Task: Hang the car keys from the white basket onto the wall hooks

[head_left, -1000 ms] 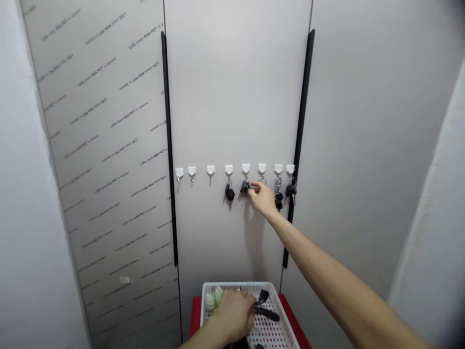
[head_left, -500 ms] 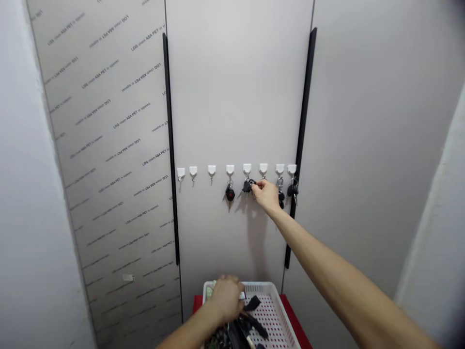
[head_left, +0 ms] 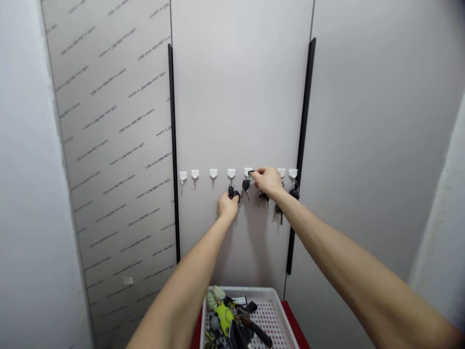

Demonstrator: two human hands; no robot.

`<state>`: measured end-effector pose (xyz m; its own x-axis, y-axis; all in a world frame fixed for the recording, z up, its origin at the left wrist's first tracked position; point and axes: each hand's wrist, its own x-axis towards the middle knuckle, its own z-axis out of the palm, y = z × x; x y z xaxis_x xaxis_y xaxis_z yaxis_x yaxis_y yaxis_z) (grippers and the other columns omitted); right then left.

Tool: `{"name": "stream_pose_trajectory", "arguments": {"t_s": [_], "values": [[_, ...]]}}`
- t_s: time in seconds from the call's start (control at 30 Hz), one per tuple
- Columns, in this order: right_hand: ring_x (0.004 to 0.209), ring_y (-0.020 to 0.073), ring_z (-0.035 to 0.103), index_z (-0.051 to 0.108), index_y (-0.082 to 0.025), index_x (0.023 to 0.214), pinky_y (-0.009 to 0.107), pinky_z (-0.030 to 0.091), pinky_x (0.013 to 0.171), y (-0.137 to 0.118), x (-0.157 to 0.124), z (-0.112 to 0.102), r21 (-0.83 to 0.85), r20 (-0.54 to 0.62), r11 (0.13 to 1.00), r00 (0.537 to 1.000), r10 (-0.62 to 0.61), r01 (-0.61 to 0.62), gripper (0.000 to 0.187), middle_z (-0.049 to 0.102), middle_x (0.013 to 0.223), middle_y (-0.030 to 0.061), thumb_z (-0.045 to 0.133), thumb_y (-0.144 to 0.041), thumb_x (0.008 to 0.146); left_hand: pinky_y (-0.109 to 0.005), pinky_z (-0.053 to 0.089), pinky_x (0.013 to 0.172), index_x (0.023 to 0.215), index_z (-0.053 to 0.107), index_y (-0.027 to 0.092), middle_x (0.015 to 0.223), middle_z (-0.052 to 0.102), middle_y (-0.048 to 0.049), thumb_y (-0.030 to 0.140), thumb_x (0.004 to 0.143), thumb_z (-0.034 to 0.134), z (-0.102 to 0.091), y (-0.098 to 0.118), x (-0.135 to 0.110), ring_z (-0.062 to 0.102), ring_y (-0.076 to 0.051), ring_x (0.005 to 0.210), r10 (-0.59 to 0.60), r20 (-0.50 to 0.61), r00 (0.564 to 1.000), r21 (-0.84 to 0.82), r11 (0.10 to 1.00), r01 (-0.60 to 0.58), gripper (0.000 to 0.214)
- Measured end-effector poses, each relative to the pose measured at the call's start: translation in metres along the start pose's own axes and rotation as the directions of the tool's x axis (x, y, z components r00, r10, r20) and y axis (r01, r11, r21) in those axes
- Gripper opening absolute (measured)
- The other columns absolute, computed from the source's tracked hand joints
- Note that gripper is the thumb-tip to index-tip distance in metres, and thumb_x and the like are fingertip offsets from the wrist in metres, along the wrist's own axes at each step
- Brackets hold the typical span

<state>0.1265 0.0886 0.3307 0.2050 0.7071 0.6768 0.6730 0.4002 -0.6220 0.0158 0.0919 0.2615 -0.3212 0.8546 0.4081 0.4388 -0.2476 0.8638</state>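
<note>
A row of white hooks [head_left: 213, 173] is fixed to the pale panel. My left hand [head_left: 227, 206] is closed on a bunch of black-headed keys [head_left: 231, 192] hanging below the fourth hook from the left. My right hand [head_left: 269, 180] pinches a black-headed key at the fifth hook [head_left: 247, 171]. Another black key [head_left: 246, 185] of that bunch dangles just below its fingertips. More key bunches [head_left: 263, 198] hang beneath and right of my right hand, which hides the hook above them.
Below, a white perforated basket [head_left: 285, 320] stands on a red surface [head_left: 298, 328]. In it lie a yellow-green item [head_left: 224, 317], dark straps and other small things. Black vertical handles [head_left: 173, 145] flank the panel. The three leftmost hooks carry no keys.
My left hand has risen from the basket to the keys at the fourth hook. My right hand has moved slightly up, lifting one key to the fifth hook.
</note>
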Motion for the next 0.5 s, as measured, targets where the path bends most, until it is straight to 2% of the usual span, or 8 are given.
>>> {"name": "stream_pose_trajectory", "arguments": {"t_s": [0.17, 0.23, 0.3, 0.4, 0.5], "values": [[0.042, 0.0088, 0.048, 0.058, -0.012, 0.069, 0.018, 0.036, 0.046, -0.016, 0.004, -0.001, 0.027, 0.082, 0.997, 0.994, -0.071, 0.069, 0.022, 0.051, 0.041, -0.0005, 0.042, -0.023, 0.058, -0.018, 0.031, 0.046, 0.055, 0.049, 0.016, 0.047, 0.047, 0.0013, 0.026, 0.058, 0.048, -0.021, 0.023, 0.018, 0.046, -0.010, 0.047, 0.085, 0.014, 0.996, -0.247, 0.966, -0.079, 0.011], [0.041, 0.0076, 0.047, 0.057, -0.012, 0.070, 0.017, 0.034, 0.043, -0.021, -0.001, -0.003, 0.076, 0.142, 0.993, 0.985, -0.098, 0.088, 0.021, 0.051, 0.044, -0.0009, 0.042, -0.021, 0.059, -0.017, 0.030, 0.043, 0.053, 0.048, 0.015, 0.042, 0.045, 0.0027, 0.024, 0.058, 0.047, -0.030, 0.033, 0.019, 0.041, -0.008, 0.041, 0.113, 0.074, 0.991, -0.342, 0.936, -0.081, 0.011], [0.040, 0.0066, 0.046, 0.056, -0.012, 0.069, 0.016, 0.033, 0.041, -0.019, -0.012, -0.005, 0.111, 0.198, 0.988, 0.972, -0.124, 0.104, 0.019, 0.051, 0.046, -0.0011, 0.042, -0.020, 0.059, -0.016, 0.028, 0.040, 0.051, 0.047, 0.014, 0.039, 0.042, 0.0036, 0.022, 0.056, 0.047, -0.034, 0.036, 0.013, 0.038, -0.006, 0.038, 0.145, 0.177, 0.973, -0.359, 0.930, -0.073, 0.009], [0.039, 0.0059, 0.045, 0.055, -0.013, 0.068, 0.016, 0.032, 0.040, 0.003, -0.042, -0.002, 0.120, 0.318, 0.988, 0.938, -0.136, 0.102, 0.017, 0.053, 0.049, -0.0011, 0.042, -0.019, 0.060, -0.016, 0.027, 0.039, 0.052, 0.048, 0.013, 0.039, 0.042, 0.0038, 0.019, 0.056, 0.045, -0.031, 0.017, -0.010, 0.037, -0.006, 0.038, 0.159, 0.327, 0.931, -0.250, 0.965, -0.077, 0.007], [0.043, 0.0066, 0.045, 0.054, -0.012, 0.064, 0.016, 0.032, 0.043, 0.042, -0.090, 0.008, 0.083, 0.484, 0.991, 0.865, -0.131, 0.104, 0.016, 0.054, 0.052, 0.0003, 0.039, -0.018, 0.061, -0.016, 0.030, 0.044, 0.059, 0.052, 0.011, 0.048, 0.048, 0.0022, 0.017, 0.057, 0.043, -0.022, -0.026, -0.045, 0.041, -0.007, 0.046, 0.155, 0.449, 0.880, -0.123, 0.986, -0.111, 0.011]]}}
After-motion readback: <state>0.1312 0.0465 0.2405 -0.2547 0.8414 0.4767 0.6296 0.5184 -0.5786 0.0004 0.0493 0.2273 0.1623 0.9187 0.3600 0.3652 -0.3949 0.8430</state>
